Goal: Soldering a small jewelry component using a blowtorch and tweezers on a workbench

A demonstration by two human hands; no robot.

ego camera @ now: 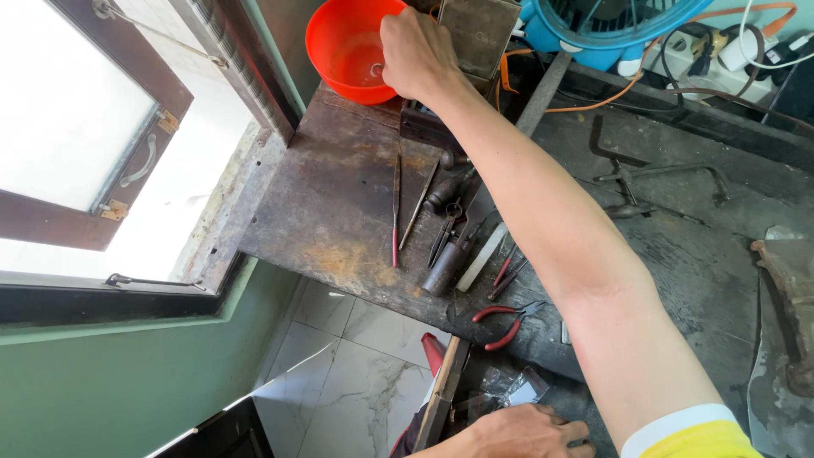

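My right hand [417, 53] reaches far forward over the rim of an orange plastic bowl [343, 53] holding a little water. Its fingertips are pinched on a small metal ring [375, 68] inside the bowl. My left hand [526, 432] lies low at the near edge of the dark workbench [339, 203], fingers spread flat, beside a crumpled clear plastic bag [519, 388]. It holds nothing that I can see.
Needle files [396, 212], red-handled pliers [502, 326], a dark metal cylinder [444, 267] and other small tools lie on the bench. A metal box [476, 30] stands behind the bowl, a blue fan [606, 25] and cables further back. An open window [85, 127] is at left, tiled floor [356, 356] below.
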